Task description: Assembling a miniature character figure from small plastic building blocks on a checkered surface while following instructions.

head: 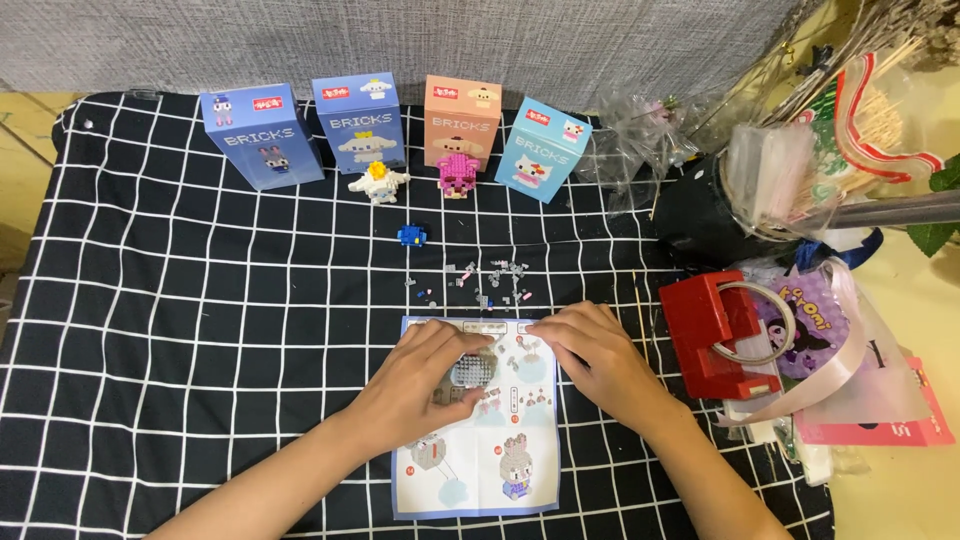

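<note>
Head camera, steep downward view, near checked cloth [200, 330], facing wall

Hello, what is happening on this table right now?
A person builds a small grey brick assembly over a printed instruction sheet on a black cloth with white grid lines. The left hand holds the assembly; the right hand rests on the sheet's top edge. Tiny loose grey pieces lie beyond, before four upright coloured boxes.

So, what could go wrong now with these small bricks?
1. The loose grey pieces lie scattered just above the instruction sheet; a sleeve or wrist could sweep them away.
2. The left hand holds the small grey build over the sheet, covering some steps.
</note>
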